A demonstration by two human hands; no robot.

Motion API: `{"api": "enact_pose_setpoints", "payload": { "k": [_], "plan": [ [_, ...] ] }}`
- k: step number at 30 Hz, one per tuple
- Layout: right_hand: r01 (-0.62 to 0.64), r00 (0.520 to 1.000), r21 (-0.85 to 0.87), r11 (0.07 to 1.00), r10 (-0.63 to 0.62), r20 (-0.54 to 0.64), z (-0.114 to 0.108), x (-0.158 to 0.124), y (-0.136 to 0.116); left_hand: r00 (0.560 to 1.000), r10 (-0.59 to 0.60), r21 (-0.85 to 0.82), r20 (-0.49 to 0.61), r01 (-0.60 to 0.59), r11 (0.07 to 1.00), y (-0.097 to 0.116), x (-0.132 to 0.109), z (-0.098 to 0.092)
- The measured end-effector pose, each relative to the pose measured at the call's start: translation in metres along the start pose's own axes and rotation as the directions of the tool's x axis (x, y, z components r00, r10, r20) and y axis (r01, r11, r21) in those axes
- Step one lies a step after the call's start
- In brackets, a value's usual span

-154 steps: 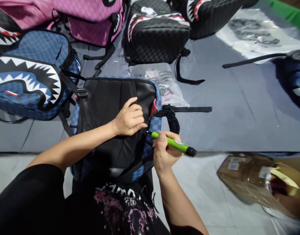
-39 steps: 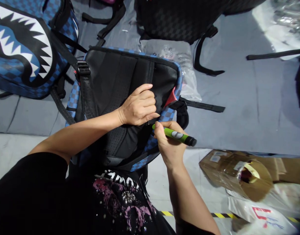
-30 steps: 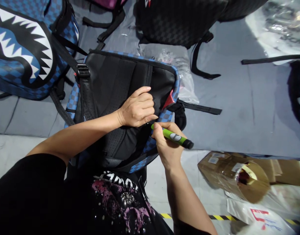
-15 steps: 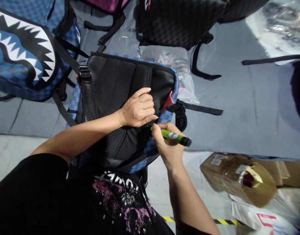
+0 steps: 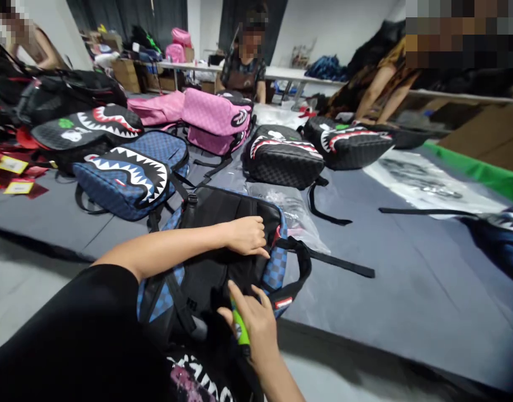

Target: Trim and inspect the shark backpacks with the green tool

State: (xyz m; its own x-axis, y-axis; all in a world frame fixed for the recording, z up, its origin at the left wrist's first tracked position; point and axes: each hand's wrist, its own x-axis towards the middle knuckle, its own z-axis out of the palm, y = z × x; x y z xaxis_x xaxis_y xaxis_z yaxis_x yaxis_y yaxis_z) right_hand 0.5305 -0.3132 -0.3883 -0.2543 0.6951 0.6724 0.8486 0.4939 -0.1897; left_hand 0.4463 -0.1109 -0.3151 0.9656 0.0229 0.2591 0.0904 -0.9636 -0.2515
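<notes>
A blue-and-black checkered backpack [image 5: 278,267] lies in front of me with its black back panel facing up. Across that panel rests my left hand [image 5: 248,235], its fingers curled closed. Whatever those fingers may grip is hidden under them. My right hand [image 5: 254,315], lower down by the backpack's near side, is wrapped around a green marker [image 5: 240,326] with a black end. Its index finger points forward over the dark panel, and the marker's tip is hard to make out. A side strap [image 5: 340,262] trails from the backpack to the right.
On the grey table [image 5: 407,279], a blue shark-mouth backpack [image 5: 131,173] sits left, with pink backpacks [image 5: 214,114] and a black shark-mouth backpack [image 5: 281,156] behind. A clear plastic bag [image 5: 302,223] lies beyond mine. One person [image 5: 243,67] is opposite; others stand at both sides.
The camera has tilted up, bringing the far table and people into view. My right hand has shifted from the backpack's right edge toward its near middle, turning the marker. The left stays closed on the panel.
</notes>
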Motion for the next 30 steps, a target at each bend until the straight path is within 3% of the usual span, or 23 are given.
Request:
{"api": "enact_pose_setpoints", "payload": {
  "k": [2, 5, 8, 10, 12, 14, 16, 19, 23, 27, 30],
  "plan": [
    [0.116, 0.993, -0.063, 0.991, -0.118, -0.030, -0.007, -0.012, -0.005, 0.998, -0.061, 0.042, -0.001, 0.061, 0.997, 0.000, -0.007, -0.014],
    [0.206, 0.971, -0.197, 0.958, -0.225, -0.082, -0.047, -0.023, 0.013, 0.973, -0.225, 0.104, -0.042, 0.228, 0.968, 0.001, -0.024, -0.053],
    [0.196, 0.933, -0.498, 0.845, -0.317, -0.170, -0.105, -0.019, 0.059, 0.897, -0.419, 0.162, -0.139, 0.438, 0.884, 0.011, -0.039, -0.100],
    [0.231, 0.909, -0.520, 0.822, -0.373, -0.186, -0.131, -0.009, 0.093, 0.842, -0.515, 0.180, -0.160, 0.538, 0.823, 0.023, -0.047, -0.121],
    [0.258, 0.930, -0.468, 0.845, -0.349, -0.117, -0.141, 0.004, 0.118, 0.824, -0.563, 0.171, -0.066, 0.565, 0.807, 0.037, -0.060, -0.129],
    [0.293, 0.942, -0.412, 0.863, -0.335, -0.031, -0.136, 0.016, 0.124, 0.821, -0.565, 0.137, 0.080, 0.552, 0.822, 0.046, -0.081, -0.124],
    [0.247, 0.958, -0.371, 0.895, -0.282, -0.043, -0.122, 0.026, 0.111, 0.836, -0.528, 0.081, 0.149, 0.522, 0.849, 0.049, -0.104, -0.112],
    [0.121, 0.979, -0.264, 0.957, -0.160, -0.129, -0.093, 0.041, 0.067, 0.872, -0.480, 0.028, 0.095, 0.480, 0.877, 0.051, -0.129, -0.097],
    [0.166, 0.984, -0.059, 0.984, -0.170, -0.059, -0.049, 0.071, 0.017, 0.888, -0.454, 0.025, 0.080, 0.453, 0.891, 0.059, -0.136, -0.095],
    [0.157, 0.977, 0.086, 0.984, -0.141, -0.162, -0.011, 0.091, 0.012, 0.928, -0.371, -0.013, -0.023, 0.370, 0.929, 0.058, -0.136, -0.108],
    [0.121, 0.968, 0.238, 0.964, -0.062, -0.242, 0.004, 0.089, 0.014, 0.895, -0.423, -0.010, -0.140, 0.426, 0.905, 0.042, -0.124, -0.114]
  ]
}}
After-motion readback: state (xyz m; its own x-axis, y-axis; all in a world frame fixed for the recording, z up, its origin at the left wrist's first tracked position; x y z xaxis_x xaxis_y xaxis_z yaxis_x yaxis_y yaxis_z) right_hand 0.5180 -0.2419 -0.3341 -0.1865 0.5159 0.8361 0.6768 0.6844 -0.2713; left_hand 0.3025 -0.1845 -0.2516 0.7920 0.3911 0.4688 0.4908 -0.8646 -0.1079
